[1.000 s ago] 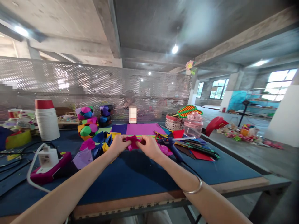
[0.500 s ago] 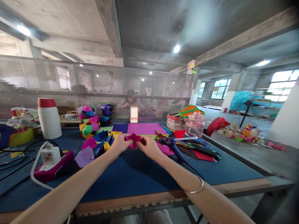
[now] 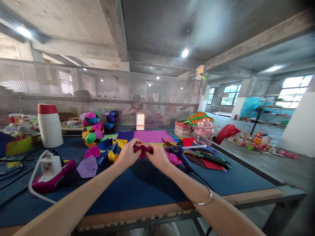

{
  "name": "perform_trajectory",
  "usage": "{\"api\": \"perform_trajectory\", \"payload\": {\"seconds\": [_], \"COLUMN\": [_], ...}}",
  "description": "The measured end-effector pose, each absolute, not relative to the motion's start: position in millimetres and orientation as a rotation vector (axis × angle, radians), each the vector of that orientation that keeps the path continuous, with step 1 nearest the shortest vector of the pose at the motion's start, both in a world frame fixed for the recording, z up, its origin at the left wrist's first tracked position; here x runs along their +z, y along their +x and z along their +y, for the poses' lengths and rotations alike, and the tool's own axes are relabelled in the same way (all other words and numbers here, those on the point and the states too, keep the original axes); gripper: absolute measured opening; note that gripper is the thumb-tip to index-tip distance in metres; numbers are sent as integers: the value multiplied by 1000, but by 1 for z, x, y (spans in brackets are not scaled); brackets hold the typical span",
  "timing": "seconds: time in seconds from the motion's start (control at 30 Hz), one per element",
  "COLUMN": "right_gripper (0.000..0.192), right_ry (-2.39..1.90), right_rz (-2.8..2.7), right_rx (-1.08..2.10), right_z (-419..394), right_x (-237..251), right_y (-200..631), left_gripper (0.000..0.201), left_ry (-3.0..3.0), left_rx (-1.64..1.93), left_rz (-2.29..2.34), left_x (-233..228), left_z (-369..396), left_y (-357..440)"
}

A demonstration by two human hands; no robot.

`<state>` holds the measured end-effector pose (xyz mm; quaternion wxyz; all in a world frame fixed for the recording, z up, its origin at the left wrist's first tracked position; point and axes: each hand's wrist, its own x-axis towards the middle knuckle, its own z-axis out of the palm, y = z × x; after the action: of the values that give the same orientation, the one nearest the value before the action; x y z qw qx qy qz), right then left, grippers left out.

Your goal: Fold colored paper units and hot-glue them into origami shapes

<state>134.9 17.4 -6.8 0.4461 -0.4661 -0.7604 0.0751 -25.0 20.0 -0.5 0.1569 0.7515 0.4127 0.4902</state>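
Between my two hands is a dark magenta piece of folded paper [image 3: 142, 149], held up over the blue table top. My left hand [image 3: 130, 153] pinches its left side, and my right hand [image 3: 156, 154] grips the right side. Fingers cover much of the paper, so its full shape is hidden. Left of my hands lie folded paper pieces: blue ones [image 3: 104, 154], yellow ones [image 3: 112, 155], a pink one [image 3: 92, 151] and a lilac one [image 3: 87, 167]. Close to my right hand lie a pink paper piece [image 3: 173, 158] and a blue glue gun [image 3: 184, 158].
Coloured paper balls [image 3: 92, 136], stacked paper cups [image 3: 50, 126] and a purple power strip [image 3: 54, 177] with cables stand left. Ahead are purple sheets [image 3: 154, 136] and a phone [image 3: 140, 121]. A basket [image 3: 183, 129], pink bottle [image 3: 203, 132] and paper sheets [image 3: 213, 164] sit right.
The magenta paper has tilted and been pressed flatter; its pointed star-like outline no longer shows. Both hands stay on it, with the fingers shifted slightly. The view has moved a little.
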Motion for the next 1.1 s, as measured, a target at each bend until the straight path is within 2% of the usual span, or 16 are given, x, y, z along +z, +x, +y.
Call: {"api": "perform_trajectory", "payload": {"seconds": [0.27,0.53,0.7,0.83,1.1], "right_gripper": [11,13,12,11,3], "right_ry": [-1252,-1038,-1080,-1104,-1170], "right_rz": [-1831,-1809,-1837,-1837,-1799], "right_rx": [277,162,19,-53,-101], "right_z": [17,13,16,18,21], "right_x": [-4,-4,-4,-2,0], "right_y": [134,132,136,140,145], "left_gripper": [26,14,22,27,40], "left_ry": [1874,2132,2006,1701,1383], "left_rx": [1201,1256,1244,1077,977], "left_rz": [961,1328,1089,968,742], "left_x": [0,2,-1,1,9], "left_z": [29,27,27,20,10], "left_y": [-26,-32,-26,-21,-21]}}
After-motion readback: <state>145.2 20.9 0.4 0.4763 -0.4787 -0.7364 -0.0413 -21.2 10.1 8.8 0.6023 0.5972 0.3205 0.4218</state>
